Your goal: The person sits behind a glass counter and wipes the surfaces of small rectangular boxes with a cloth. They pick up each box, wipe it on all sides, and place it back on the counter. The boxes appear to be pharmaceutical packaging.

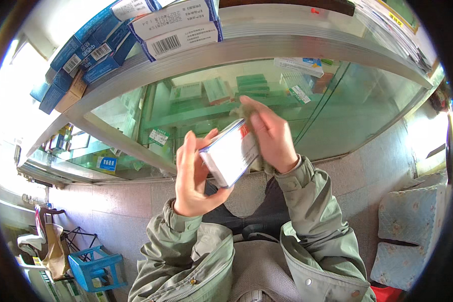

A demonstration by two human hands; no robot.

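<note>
My left hand (196, 173) grips a white carton with blue edges (232, 153) and a red mark, tilted in front of my body. At the carton's right side is my right hand (270, 132), slightly blurred, with a greyish-brown cloth (258, 158) between its palm and the box. The cloth's full shape is hidden by the hand and carton. Beyond both hands stands a glass display counter (211, 117) with green and white medicine boxes inside. On its top at the upper left lie white cartons (173, 30) bearing barcodes and printing.
Blue cartons (94, 49) are stacked at the counter's left end. A metal edge rail (287, 49) runs across the counter. A blue plastic stool (94, 268) stands at the lower left, and pale blue floral cushions (407, 219) are at the right. Papers (396, 34) lie at the upper right.
</note>
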